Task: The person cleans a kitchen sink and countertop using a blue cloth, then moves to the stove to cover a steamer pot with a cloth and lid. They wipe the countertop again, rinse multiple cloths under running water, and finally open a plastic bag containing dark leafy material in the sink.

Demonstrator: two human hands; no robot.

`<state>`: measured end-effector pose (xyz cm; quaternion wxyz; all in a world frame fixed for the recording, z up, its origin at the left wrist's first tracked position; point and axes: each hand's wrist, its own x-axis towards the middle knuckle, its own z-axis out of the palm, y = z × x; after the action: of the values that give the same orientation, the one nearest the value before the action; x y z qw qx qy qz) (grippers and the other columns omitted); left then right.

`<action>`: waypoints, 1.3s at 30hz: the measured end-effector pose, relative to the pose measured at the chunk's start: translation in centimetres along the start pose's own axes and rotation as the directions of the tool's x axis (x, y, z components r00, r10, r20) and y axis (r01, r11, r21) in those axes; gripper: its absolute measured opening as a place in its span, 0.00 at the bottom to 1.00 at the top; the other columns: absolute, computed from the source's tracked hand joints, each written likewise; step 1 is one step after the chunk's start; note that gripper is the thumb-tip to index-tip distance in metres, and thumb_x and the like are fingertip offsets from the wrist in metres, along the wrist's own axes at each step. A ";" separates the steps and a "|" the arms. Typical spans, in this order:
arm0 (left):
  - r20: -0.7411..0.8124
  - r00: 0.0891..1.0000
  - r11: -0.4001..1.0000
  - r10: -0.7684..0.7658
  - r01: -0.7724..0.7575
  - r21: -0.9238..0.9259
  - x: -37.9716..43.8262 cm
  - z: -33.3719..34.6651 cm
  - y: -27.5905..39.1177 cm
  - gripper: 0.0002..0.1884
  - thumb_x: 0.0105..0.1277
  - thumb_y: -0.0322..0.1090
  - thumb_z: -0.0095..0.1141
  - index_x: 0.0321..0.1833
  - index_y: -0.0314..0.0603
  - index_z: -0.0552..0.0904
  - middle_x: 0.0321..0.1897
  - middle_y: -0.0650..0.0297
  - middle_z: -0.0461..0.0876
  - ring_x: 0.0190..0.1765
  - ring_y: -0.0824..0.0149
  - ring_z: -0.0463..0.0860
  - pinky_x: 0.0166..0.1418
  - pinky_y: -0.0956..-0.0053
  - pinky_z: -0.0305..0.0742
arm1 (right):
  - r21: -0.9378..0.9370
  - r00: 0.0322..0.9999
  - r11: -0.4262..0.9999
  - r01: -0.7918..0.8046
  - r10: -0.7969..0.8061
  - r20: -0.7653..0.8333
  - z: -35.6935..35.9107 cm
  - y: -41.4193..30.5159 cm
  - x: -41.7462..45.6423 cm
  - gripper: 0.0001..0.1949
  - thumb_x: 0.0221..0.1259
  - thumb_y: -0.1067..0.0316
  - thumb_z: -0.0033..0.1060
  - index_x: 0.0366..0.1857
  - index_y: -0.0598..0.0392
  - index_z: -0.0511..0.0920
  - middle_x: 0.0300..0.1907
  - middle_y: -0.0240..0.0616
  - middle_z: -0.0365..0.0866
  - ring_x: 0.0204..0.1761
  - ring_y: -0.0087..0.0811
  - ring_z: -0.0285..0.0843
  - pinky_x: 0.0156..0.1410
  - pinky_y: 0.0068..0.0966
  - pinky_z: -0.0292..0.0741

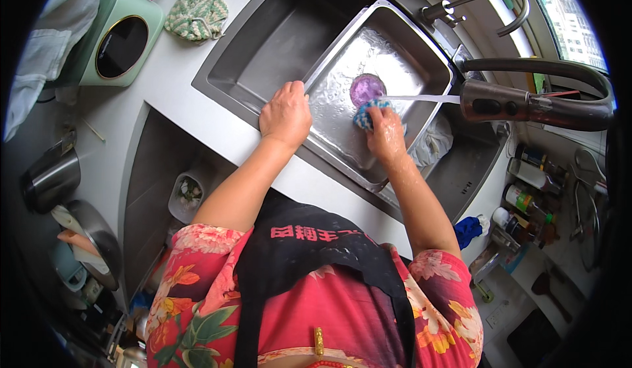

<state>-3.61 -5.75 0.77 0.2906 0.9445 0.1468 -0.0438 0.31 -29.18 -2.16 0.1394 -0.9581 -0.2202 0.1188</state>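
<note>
A rectangular stainless steel basin sits in the sink, its bottom wet and shiny. My left hand is curled over the basin's near left corner. In my right hand is a blue-and-white knitted cloth, pressed against the basin's bottom. Right beside the cloth lies a round, purple, translucent thing; what it is I cannot tell. From the pull-out faucet a stream of water runs into the basin near the cloth and the purple thing. Water drops cover my right wrist.
The dark sink extends left of the basin. A second slim faucet stands behind. A white plastic bag lies at right. On the counter are a green-and-cream cloth and a mint-green appliance. Seasoning bottles line the right side.
</note>
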 end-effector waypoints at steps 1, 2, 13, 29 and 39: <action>-0.001 1.000 1.000 0.005 -0.005 -0.004 0.0 0.1 0.0 0.09 0.68 0.35 0.52 0.41 0.37 0.71 0.42 0.54 0.79 0.48 0.47 0.79 0.49 0.52 0.75 | 0.045 1.000 0.999 -0.002 0.001 0.031 0.1 -0.8 -0.7 0.24 0.41 0.78 0.67 0.49 0.52 0.77 0.46 0.52 0.78 0.48 0.57 0.75 0.55 0.45 0.73; 0.002 1.000 1.000 0.011 -0.011 0.014 0.0 0.0 0.0 0.09 0.68 0.35 0.52 0.41 0.38 0.71 0.42 0.54 0.79 0.48 0.48 0.80 0.49 0.52 0.75 | 0.107 0.999 0.994 0.030 -0.031 0.008 0.4 -1.9 -1.1 0.21 0.43 0.77 0.65 0.47 0.52 0.79 0.45 0.50 0.78 0.48 0.55 0.75 0.56 0.44 0.73; 0.012 1.000 0.997 0.007 -0.008 0.082 0.1 -0.1 0.0 0.09 0.68 0.37 0.54 0.42 0.40 0.73 0.43 0.55 0.80 0.49 0.51 0.80 0.50 0.56 0.77 | 0.193 0.930 0.921 0.339 -0.359 0.080 1.7 -6.1 1.2 0.17 0.45 0.75 0.61 0.41 0.42 0.86 0.40 0.34 0.81 0.45 0.40 0.76 0.50 0.35 0.76; -0.009 1.000 1.000 0.012 -0.013 -0.010 0.0 -0.4 0.3 0.15 0.64 0.34 0.56 0.53 0.40 0.75 0.51 0.55 0.79 0.56 0.52 0.78 0.57 0.57 0.74 | 0.354 0.944 0.886 -0.300 0.329 -0.025 -3.9 3.2 2.9 0.18 0.57 0.71 0.56 0.52 0.47 0.82 0.42 0.40 0.86 0.41 0.46 0.84 0.47 0.38 0.79; -0.310 0.886 0.876 0.345 -0.422 -0.233 1.0 0.8 3.7 0.28 0.55 0.32 0.65 0.60 0.39 0.73 0.56 0.54 0.74 0.62 0.52 0.72 0.66 0.60 0.67 | 0.123 0.919 0.979 -0.160 0.193 -0.344 0.9 6.4 6.0 0.18 0.53 0.72 0.60 0.51 0.55 0.79 0.46 0.40 0.81 0.48 0.32 0.78 0.57 0.26 0.75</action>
<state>-1.56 -8.90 1.95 0.4087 0.8983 -0.0035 0.1610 7.85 -31.81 -6.04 0.2096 -0.9722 -0.0983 -0.0337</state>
